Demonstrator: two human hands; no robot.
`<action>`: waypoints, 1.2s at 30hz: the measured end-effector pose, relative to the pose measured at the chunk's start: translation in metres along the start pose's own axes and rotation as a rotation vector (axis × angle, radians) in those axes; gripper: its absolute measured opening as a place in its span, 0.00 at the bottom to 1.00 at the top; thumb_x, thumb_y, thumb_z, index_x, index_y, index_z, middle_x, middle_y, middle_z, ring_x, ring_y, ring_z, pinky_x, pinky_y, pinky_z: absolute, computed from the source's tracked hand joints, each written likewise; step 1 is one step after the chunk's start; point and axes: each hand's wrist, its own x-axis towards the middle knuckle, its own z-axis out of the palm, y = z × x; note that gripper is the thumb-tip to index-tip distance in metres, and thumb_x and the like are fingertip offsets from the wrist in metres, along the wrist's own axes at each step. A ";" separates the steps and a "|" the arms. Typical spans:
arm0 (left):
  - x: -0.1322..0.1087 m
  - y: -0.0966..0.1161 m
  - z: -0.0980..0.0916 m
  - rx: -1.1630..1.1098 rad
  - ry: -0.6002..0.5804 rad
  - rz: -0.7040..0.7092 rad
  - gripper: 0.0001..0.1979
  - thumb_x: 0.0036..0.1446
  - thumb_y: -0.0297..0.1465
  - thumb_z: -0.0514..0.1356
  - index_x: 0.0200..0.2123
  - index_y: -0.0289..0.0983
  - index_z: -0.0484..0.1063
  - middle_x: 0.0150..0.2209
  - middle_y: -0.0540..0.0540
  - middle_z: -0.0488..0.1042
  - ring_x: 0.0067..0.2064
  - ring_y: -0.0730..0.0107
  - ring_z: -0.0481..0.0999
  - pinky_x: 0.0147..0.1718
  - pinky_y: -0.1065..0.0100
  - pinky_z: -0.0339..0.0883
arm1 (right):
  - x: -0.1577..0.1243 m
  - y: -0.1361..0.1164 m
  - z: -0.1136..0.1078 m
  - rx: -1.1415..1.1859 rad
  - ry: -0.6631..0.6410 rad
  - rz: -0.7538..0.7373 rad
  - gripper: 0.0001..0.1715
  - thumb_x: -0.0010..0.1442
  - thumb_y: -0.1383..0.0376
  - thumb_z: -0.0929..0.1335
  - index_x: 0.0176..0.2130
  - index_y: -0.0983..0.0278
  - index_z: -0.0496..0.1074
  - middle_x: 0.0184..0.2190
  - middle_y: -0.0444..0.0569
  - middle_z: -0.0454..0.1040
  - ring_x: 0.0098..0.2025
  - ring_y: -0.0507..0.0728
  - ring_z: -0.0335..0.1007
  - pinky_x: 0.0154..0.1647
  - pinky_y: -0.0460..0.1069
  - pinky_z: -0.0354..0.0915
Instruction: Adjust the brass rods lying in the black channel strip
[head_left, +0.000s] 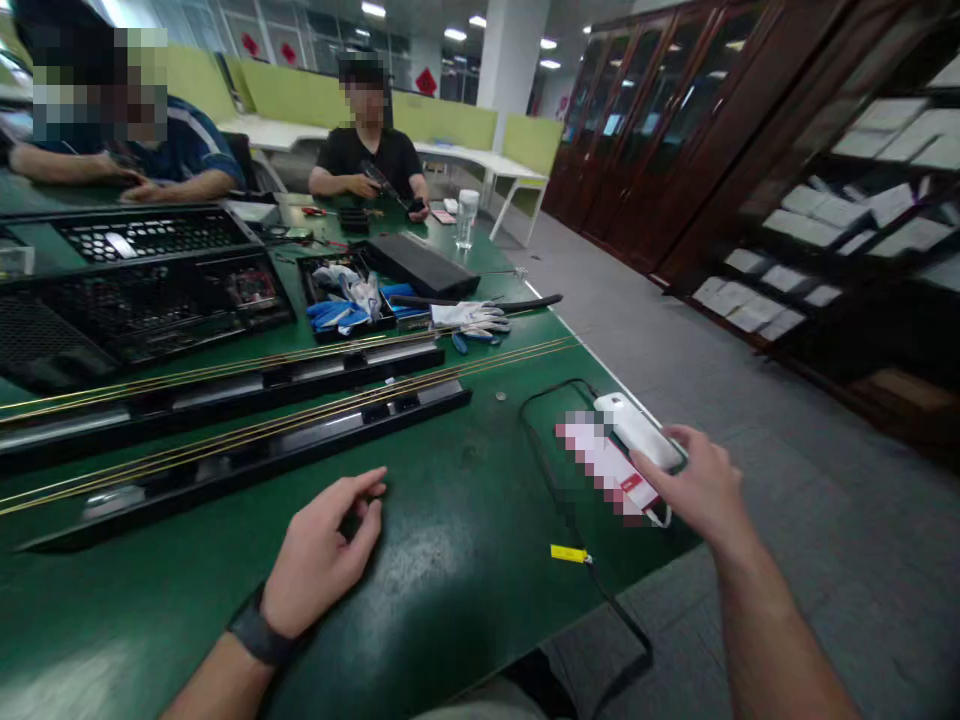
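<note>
My left hand [322, 550] hovers over or rests on the green table, which of the two I cannot tell. Its fingers are loosely bent, with thumb and forefinger apart and nothing between them. At the right edge of the table my right hand [701, 490] has its thumb and fingers on either side of the near end of a white rounded device [634, 428]. A black cable [536, 440] runs from the device's far end. Beside the device lies a red-and-white printed card or phone screen [607, 465], partly blurred out. A yellow tag [568, 553] hangs on the cable.
Long black bars [300, 435] with thin golden rods [232, 440] cross the left side. Beyond are a black perforated metal case [150, 300], a tray of gloves [349, 300], a flat black box [420, 262] and a bottle [466, 220]. Two people sit opposite.
</note>
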 end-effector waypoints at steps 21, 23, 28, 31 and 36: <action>0.005 0.007 0.002 -0.019 0.017 0.026 0.17 0.67 0.35 0.58 0.57 0.39 0.74 0.43 0.45 0.82 0.37 0.68 0.80 0.40 0.66 0.77 | -0.005 -0.045 0.011 -0.279 -0.218 -0.172 0.36 0.52 0.39 0.71 0.49 0.61 0.70 0.42 0.58 0.76 0.47 0.71 0.70 0.44 0.58 0.58; 0.005 0.007 0.003 -0.021 0.016 0.026 0.17 0.67 0.35 0.58 0.56 0.39 0.74 0.43 0.46 0.82 0.37 0.68 0.80 0.40 0.66 0.77 | -0.007 -0.046 0.013 -0.250 -0.184 -0.163 0.33 0.50 0.41 0.72 0.45 0.60 0.68 0.39 0.56 0.75 0.44 0.69 0.70 0.43 0.57 0.57; 0.005 0.003 0.005 -0.019 0.012 0.018 0.17 0.67 0.35 0.58 0.57 0.40 0.74 0.44 0.46 0.81 0.38 0.69 0.80 0.40 0.66 0.76 | -0.013 -0.041 0.017 -0.152 -0.141 -0.126 0.31 0.49 0.41 0.71 0.41 0.58 0.64 0.34 0.51 0.73 0.38 0.65 0.69 0.39 0.55 0.57; 0.005 0.002 0.007 -0.019 0.012 0.019 0.17 0.67 0.35 0.58 0.57 0.40 0.73 0.44 0.47 0.81 0.38 0.69 0.80 0.41 0.66 0.76 | -0.014 -0.037 0.014 -0.099 -0.125 -0.112 0.31 0.47 0.40 0.71 0.39 0.57 0.61 0.34 0.51 0.72 0.38 0.64 0.69 0.38 0.54 0.57; 0.005 0.003 0.006 -0.021 0.008 0.023 0.17 0.67 0.34 0.58 0.57 0.40 0.74 0.43 0.46 0.81 0.37 0.69 0.79 0.40 0.66 0.76 | -0.005 -0.029 0.001 -0.063 -0.059 -0.031 0.32 0.45 0.39 0.70 0.38 0.57 0.61 0.36 0.53 0.72 0.39 0.65 0.69 0.39 0.55 0.58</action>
